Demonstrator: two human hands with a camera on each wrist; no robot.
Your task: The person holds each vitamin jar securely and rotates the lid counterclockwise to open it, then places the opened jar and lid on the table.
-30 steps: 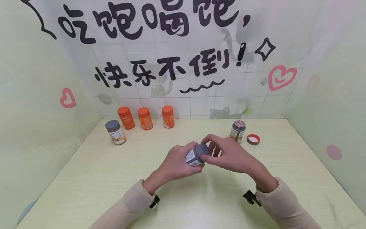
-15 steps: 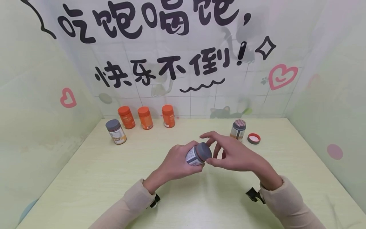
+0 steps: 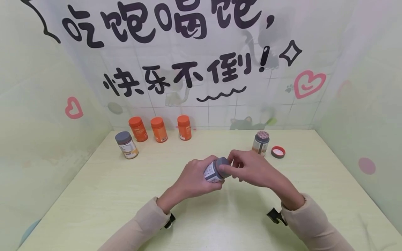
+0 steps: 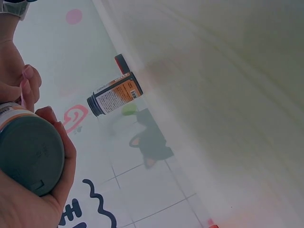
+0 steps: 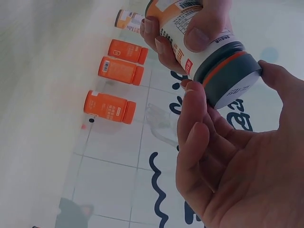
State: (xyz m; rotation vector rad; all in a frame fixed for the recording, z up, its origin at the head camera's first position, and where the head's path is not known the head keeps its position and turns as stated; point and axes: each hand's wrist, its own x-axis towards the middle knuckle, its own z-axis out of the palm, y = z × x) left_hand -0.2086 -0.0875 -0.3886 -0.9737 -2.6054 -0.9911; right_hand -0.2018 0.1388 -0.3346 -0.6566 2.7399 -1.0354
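Note:
My left hand [image 3: 192, 178] grips a white-labelled pill bottle [image 3: 211, 173] with a dark grey cap [image 3: 223, 163], tilted toward the right above the table. The thumb and fingers of my right hand [image 3: 252, 169] pinch this cap from either side. In the right wrist view the cap [image 5: 233, 80] sits on the bottle [image 5: 183, 40], with an orange-red band showing at its lower edge. From the left wrist view I see the dark bottle base [image 4: 31, 154] resting in my left hand [image 4: 28, 204].
An uncapped bottle [image 3: 261, 142] with a patterned seal stands behind my right hand, its loose cap [image 3: 278, 152] lying inside-up beside it. At the back left stand another grey-capped bottle [image 3: 127, 145] and three orange bottles [image 3: 159, 130] near the wall.
Half a second ago the right fingers were spread and loosened at the cap; now they have closed in on it again. My left hand and its bottle have hardly moved.

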